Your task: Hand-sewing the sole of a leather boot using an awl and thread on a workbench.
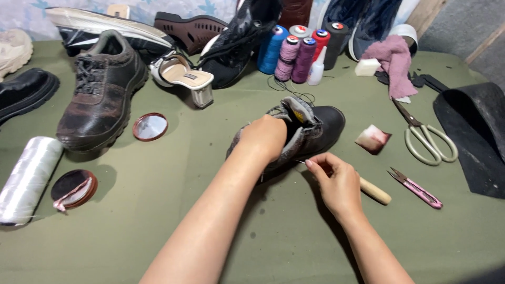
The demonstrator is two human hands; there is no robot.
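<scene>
Left hand (265, 138) clamped the black boot (310, 131) firmly by its collar while the right hand (336, 181) gripped a wooden-handled awl (374, 190), best driven slowly, squarely into the seam.

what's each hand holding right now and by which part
The left hand grips the black boot at its collar and heel. The right hand holds a wooden-handled tool by the handle; its tip is hidden.
</scene>
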